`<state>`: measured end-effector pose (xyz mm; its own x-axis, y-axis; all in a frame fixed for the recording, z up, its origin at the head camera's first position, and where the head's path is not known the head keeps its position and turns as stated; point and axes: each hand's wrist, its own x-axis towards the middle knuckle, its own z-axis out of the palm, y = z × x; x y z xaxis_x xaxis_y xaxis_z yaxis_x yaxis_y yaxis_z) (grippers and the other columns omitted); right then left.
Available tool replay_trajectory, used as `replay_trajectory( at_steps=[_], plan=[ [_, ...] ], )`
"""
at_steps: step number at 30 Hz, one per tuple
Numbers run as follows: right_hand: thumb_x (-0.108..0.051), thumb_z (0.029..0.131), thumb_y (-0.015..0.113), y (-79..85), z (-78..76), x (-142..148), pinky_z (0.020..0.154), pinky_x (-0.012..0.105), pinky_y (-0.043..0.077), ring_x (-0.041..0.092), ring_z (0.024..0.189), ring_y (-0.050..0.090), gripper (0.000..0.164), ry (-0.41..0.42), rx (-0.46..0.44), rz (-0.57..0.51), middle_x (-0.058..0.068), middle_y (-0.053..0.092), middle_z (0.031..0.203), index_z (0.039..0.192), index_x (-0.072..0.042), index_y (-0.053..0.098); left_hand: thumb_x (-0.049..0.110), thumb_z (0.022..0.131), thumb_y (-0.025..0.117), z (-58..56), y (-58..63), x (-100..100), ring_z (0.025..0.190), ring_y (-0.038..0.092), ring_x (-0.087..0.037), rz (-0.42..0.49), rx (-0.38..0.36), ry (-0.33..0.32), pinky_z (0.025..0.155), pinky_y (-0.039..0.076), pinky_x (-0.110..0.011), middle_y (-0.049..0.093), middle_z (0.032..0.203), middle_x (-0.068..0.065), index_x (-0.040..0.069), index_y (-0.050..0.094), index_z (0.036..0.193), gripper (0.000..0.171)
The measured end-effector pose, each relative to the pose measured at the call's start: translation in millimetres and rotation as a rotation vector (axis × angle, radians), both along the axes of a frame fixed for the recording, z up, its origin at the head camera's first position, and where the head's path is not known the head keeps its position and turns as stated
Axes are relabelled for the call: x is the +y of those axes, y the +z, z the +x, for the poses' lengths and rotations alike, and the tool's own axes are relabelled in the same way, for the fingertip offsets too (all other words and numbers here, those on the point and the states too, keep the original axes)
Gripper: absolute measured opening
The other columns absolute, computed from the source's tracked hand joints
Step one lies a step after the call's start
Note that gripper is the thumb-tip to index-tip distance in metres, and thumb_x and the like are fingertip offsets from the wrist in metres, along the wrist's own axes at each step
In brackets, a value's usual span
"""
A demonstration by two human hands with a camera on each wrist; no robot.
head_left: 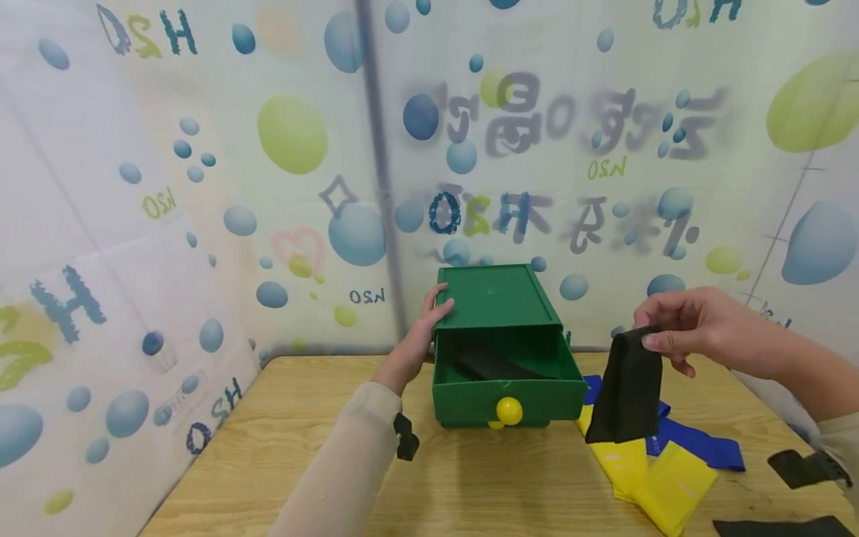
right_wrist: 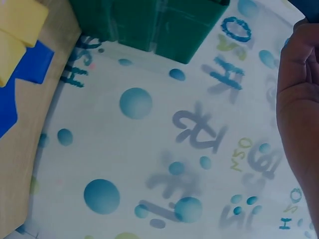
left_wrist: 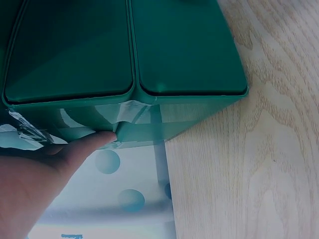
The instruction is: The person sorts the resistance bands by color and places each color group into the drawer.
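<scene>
A green drawer box [head_left: 496,298] stands on the table with its front drawer [head_left: 470,403] pulled out. My left hand [head_left: 419,332] grips the box at its left side, fingertips at the top edge. In the left wrist view, one digit [left_wrist: 92,144] lies along a taped green face. Inside the drawer lies a black fabric strip [head_left: 493,364]. To the right of the drawer, my right hand [head_left: 698,328] pinches a folded black band [head_left: 627,388] by its top, and it hangs down. In the right wrist view, this hand [right_wrist: 301,89] shows only at the right edge.
Folded yellow bands [head_left: 674,485] and blue bands [head_left: 701,444] lie on the wooden table [head_left: 268,447], right of the box. Another black strip [head_left: 781,528] is at the front right. A patterned curtain [head_left: 322,224] hangs close behind the table's far edge.
</scene>
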<state>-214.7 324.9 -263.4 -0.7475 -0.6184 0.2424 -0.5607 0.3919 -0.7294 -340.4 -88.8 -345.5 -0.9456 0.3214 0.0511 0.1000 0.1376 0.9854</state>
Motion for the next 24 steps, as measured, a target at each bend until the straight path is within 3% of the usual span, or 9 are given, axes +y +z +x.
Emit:
replay_trajectory(
  at_steps=[14,20,24],
  plan=[
    [0.005,0.106,0.055,23.3,9.2,-35.4,0.053,0.038,0.054,0.026,0.058,0.057,0.016,0.118,0.009,-0.029,0.005,0.061,0.084,0.114,-0.007,0.06,0.066,0.105,0.043,1.6,-0.4,0.7,0.16,0.023,-0.046,0.003,0.01,0.004,0.106,0.042,-0.079,0.0,0.181,-0.002,0.049,0.016,0.166,0.069],
    [-0.007,0.107,0.06,31.5,9.9,-58.2,0.054,0.038,0.055,0.027,0.055,0.056,0.006,0.017,0.013,-0.005,0.005,0.057,0.079,0.113,-0.007,0.059,0.066,0.104,0.044,0.9,-0.6,1.0,0.161,0.022,-0.045,-0.003,0.01,0.004,0.107,0.042,-0.079,0.0,0.181,-0.001,0.049,0.017,0.165,0.069],
    [-0.015,0.107,0.063,33.1,5.4,-74.1,0.052,0.039,0.054,0.029,0.054,0.054,0.01,-0.06,0.003,-0.018,0.005,0.058,0.08,0.113,-0.008,0.06,0.066,0.104,0.043,0.9,-0.2,1.0,0.16,0.023,-0.045,0.002,0.011,0.003,0.107,0.041,-0.079,0.001,0.18,-0.002,0.049,0.017,0.165,0.068]
  ],
)
